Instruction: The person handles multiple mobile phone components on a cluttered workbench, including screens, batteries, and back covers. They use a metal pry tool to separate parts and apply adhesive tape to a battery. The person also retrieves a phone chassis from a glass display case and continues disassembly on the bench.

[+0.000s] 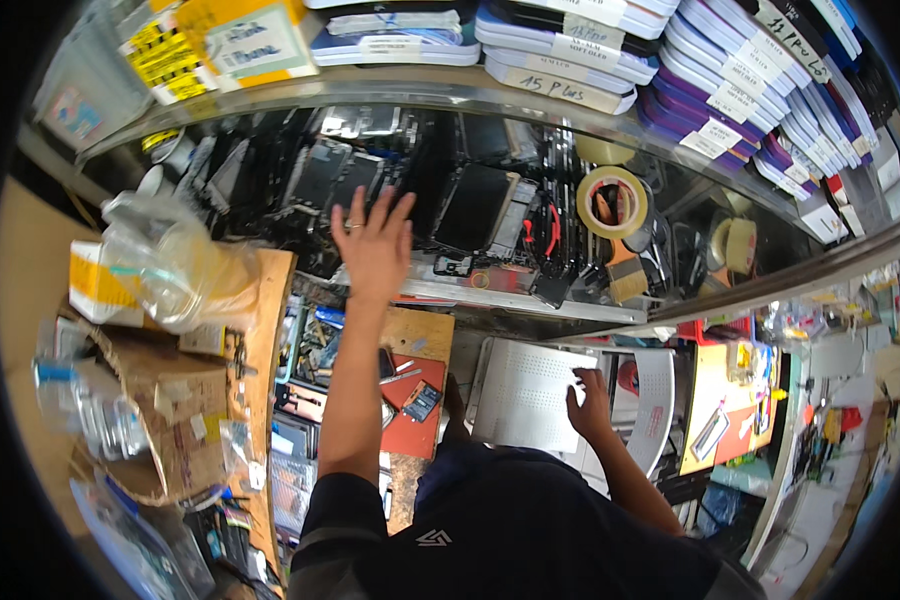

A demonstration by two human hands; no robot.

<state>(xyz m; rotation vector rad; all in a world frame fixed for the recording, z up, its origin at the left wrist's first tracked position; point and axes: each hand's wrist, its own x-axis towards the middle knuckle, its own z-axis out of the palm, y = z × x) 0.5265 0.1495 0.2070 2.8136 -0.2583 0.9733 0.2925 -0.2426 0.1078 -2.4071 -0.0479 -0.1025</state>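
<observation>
My left hand (376,245) reaches forward over a cluttered shelf, its fingers spread and nothing in them; a ring is on one finger. Beneath and around the fingertips lie dark phone screens and phone parts (320,178). Whether the fingers touch them I cannot tell. Right of that hand a black phone screen (468,207) lies among the parts, and red-handled pliers (553,232) stand further right. My right hand (590,405) hangs beside a pale perforated metal panel (530,390), fingers slightly bent and apart, with nothing seen in them.
Rolls of tape (582,200) and a brush (627,280) sit at the shelf's right. Stacked flat boxes (560,90) stand on the glass above. Left are a plastic bag (185,265) and a cardboard box (185,410). An orange mat (410,425) holds a circuit board (422,400).
</observation>
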